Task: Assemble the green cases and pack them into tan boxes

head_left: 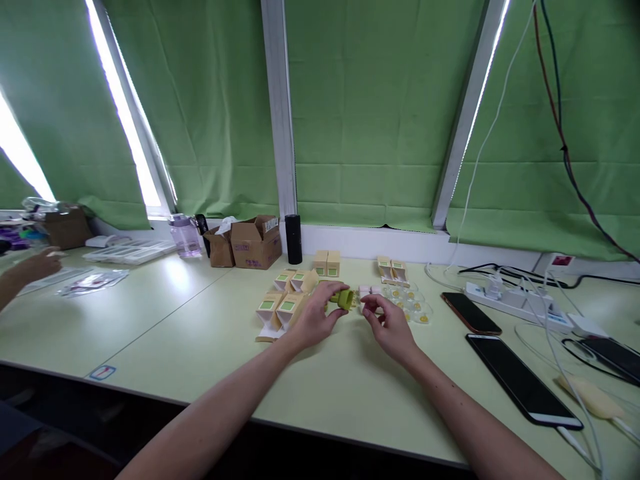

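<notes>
My left hand [320,315] is closed around a small olive-green cup-shaped piece [345,299], tilted with its wider end toward the right. Just right of it, my right hand [391,328] has thumb and fingertips pinched together; what they hold, if anything, is too small to make out. Beyond my right fingers lie small pale pink-and-white pieces [370,291] and clear domed plastic pieces with yellow centres [416,308]. Several open cardboard boxes with green labels [276,308] stand left of my left hand, which partly hides more green pieces.
Closed small boxes [327,263] and open ones [393,271] stand farther back. A black cylinder [293,239] and larger cartons [256,243] line the wall. Phones [520,377], a power strip [517,307] and cables lie right. Another person's hand [37,265] shows far left.
</notes>
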`<state>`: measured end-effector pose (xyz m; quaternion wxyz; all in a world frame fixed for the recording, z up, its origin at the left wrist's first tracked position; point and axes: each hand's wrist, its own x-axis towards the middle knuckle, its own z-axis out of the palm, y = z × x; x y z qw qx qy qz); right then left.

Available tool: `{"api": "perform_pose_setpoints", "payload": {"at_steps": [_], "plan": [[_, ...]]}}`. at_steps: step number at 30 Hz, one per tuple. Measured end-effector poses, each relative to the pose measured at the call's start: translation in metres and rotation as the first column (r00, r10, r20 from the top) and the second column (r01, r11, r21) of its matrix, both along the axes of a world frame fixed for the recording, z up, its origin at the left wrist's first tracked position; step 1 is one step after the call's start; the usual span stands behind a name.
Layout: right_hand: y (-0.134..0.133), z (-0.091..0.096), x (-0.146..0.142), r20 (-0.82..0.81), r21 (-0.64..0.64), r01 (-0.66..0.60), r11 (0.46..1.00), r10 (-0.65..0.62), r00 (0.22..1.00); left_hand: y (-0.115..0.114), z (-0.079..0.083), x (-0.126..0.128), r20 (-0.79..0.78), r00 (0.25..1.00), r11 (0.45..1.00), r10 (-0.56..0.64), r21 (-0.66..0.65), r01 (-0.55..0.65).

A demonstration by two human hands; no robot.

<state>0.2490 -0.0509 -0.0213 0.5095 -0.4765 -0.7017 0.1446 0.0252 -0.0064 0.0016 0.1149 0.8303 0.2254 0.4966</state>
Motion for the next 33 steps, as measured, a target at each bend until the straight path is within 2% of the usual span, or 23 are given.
{"api": "perform_pose_setpoints", "payload": {"at_steps": [3,6,11,15,21,33], "plan": [[0.0,0.001,0.004,0.279,0.115,0.07,0.991,-0.1,0.955,0.012,-0.005,-0.002,0.119,0.992,0.989,0.037,-0.147,-0.019],[0.0,0.001,0.003,0.505,0.171,0.065,0.983,-0.144,0.851,0.023,-0.01,-0.005,0.192,0.978,0.962,0.081,-0.273,-0.026],[0.004,0.001,-0.005,0.763,0.139,0.085,0.987,-0.162,0.626,0.031,-0.013,-0.007,0.245,0.964,0.939,0.107,-0.344,-0.017],[0.01,0.007,-0.011,0.855,0.075,0.088,0.993,-0.11,0.508,0.031,-0.014,-0.006,0.249,0.964,0.935,0.09,-0.354,0.004],[0.02,0.012,-0.014,0.879,0.035,0.08,0.996,-0.069,0.473,0.031,-0.015,-0.006,0.252,0.964,0.938,0.082,-0.345,0.011],[0.023,0.007,-0.017,0.887,0.1,0.058,0.993,-0.116,0.447,0.03,-0.014,-0.006,0.254,0.964,0.943,0.079,-0.332,0.01]]}}
